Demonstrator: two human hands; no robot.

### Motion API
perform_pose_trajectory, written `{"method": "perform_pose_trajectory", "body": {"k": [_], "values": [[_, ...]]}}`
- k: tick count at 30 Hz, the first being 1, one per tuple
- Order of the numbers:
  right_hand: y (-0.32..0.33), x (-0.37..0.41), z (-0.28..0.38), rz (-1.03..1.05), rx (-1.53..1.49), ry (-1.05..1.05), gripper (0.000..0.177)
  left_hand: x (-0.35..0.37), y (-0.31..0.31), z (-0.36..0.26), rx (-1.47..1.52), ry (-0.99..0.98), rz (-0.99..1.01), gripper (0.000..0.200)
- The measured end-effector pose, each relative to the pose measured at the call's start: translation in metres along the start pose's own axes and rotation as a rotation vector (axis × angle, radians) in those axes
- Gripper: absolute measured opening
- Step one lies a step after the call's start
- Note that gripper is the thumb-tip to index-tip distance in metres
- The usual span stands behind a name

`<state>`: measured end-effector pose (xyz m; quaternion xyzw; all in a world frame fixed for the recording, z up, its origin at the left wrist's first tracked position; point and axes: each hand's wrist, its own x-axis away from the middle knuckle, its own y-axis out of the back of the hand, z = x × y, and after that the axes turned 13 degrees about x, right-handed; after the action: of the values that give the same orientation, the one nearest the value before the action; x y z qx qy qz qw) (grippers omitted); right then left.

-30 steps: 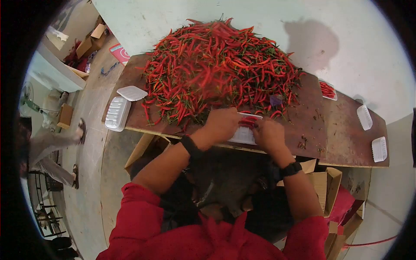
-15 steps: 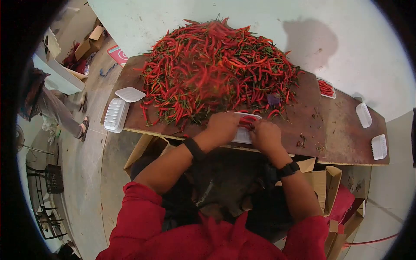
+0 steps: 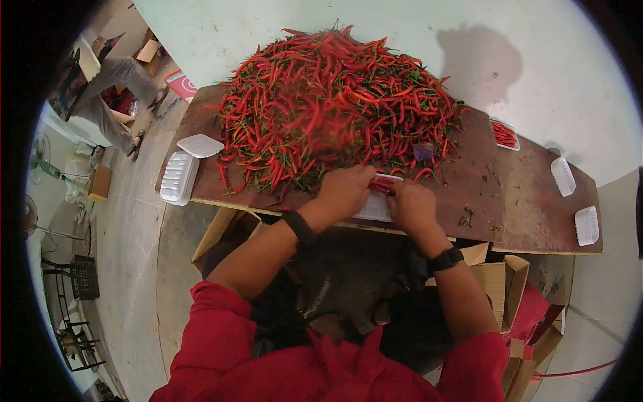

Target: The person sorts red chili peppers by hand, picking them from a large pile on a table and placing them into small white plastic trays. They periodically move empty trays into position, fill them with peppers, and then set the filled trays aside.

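A white foam tray (image 3: 376,209) lies at the table's front edge between my two hands. Several red chili peppers (image 3: 384,182) fill its far end, side by side. My left hand (image 3: 343,193) is closed at the tray's left side, its fingertips touching the far left corner by the peppers; what they grip is hidden. On the right, my right hand (image 3: 412,206) pinches at the ends of the peppers over the tray. Just beyond both hands rises a large heap of red chilies (image 3: 321,100) with green stems.
Stacked white trays (image 3: 179,178) and a single tray (image 3: 201,145) sit at the table's left end. Rightward are a filled tray (image 3: 504,134) and two more trays (image 3: 562,177). Cardboard boxes (image 3: 492,285) stand below. A person (image 3: 120,87) is at far left.
My left fingers have shifted slightly farther over the tray's far corner, and the tray has moved a little left. The person at far left has stepped away toward the back.
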<state>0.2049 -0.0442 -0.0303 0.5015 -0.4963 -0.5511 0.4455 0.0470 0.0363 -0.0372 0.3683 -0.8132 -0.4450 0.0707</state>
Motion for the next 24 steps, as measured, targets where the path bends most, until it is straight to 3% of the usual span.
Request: {"method": "perform_pose_trajectory", "body": {"k": [5, 15, 17, 24], "values": [[0.003, 0.0, 0.0, 0.013, 0.007, -0.027, 0.023, -0.001, -0.006, 0.004, 0.009, -0.152, -0.125, 0.013], [0.0, 0.0, 0.001, -0.072, -0.094, -0.015, 0.027, -0.004, -0.014, 0.011, -0.009, -0.171, -0.148, 0.007], [0.002, -0.001, 0.003, -0.1, -0.135, -0.015, 0.028, -0.003, -0.014, 0.011, -0.044, -0.082, -0.068, 0.019], [-0.006, -0.004, 0.006, -0.131, -0.146, 0.028, 0.025, -0.001, -0.013, 0.01, -0.036, -0.11, -0.083, 0.016]]}}
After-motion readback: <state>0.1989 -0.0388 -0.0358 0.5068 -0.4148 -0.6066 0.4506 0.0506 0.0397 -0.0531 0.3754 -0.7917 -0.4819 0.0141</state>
